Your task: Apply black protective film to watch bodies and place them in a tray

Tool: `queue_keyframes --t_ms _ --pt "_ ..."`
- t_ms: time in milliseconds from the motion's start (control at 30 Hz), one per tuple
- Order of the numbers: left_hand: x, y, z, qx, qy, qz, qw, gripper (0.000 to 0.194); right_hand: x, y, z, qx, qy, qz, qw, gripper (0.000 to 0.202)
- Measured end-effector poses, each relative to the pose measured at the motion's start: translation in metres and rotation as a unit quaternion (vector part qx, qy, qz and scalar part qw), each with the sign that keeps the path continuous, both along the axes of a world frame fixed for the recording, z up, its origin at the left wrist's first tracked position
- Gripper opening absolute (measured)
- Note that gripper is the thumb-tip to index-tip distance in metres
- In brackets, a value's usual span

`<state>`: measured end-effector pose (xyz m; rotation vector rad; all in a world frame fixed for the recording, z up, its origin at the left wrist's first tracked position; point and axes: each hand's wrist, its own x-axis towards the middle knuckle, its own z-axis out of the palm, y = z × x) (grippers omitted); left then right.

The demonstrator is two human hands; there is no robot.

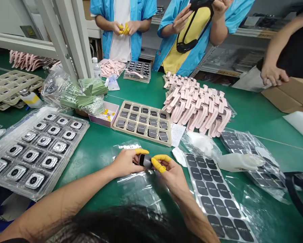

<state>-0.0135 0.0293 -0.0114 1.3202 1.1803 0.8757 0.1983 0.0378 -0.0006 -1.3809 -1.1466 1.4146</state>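
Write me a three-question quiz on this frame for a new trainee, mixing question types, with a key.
1. True or false: the left hand and the right hand, both at the dark square piece, wear yellow finger covers.

2. Where is the sheet of dark rounded squares?
A) On the shelves
B) Beside the right forearm
C) Under the left forearm

3. Fill in the colour: the big pile of straps to the right of the beige tray is ____.

Key: 1 true; 2 B; 3 pink.
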Motion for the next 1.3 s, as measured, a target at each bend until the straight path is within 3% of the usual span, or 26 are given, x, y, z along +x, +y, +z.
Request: queue_keyframes --t_ms 133,400,767,1300 --pt "0.000 0.000 0.005 0.004 0.027 -0.003 1.000 0.055 -0.010 -0.003 -0.011 -0.043 0.050 -0.025 0.998 0.057" --pt "0.002 0.000 0.007 -0.023 0.046 0.009 0.999 0.053 -0.010 -0.007 -0.011 -0.060 0.075 -0.056 0.994 0.062" --pt "0.001 0.000 0.005 -0.018 0.069 -0.010 0.997 0.051 -0.014 -0.003 -0.004 -0.067 0.034 -0.012 0.997 0.058" --pt "0.000 0.001 0.005 -0.003 0.080 -0.030 0.996 0.056 -0.013 -0.002 -0.003 -0.092 0.048 -0.018 0.994 0.061"
